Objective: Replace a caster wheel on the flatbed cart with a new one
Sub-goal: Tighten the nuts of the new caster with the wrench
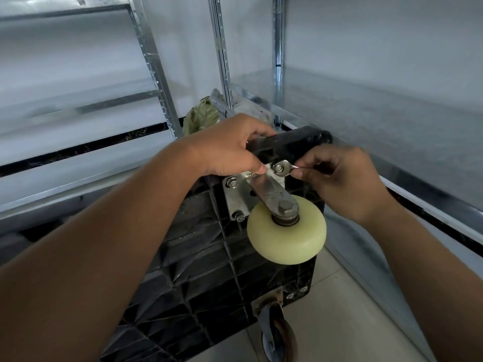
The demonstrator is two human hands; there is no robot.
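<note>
The right hand [337,178] pinches a small wrench [286,167] seated on a mounting bolt [278,168] just left of its fingers [298,174]. The left hand [230,147] grips the upturned cart [209,257] edge. The thin wrench could slip off and round the bolt. The cream caster wheel [286,235] sits below both hands, its bracket [271,194] running diagonally toward the viewer.
</note>
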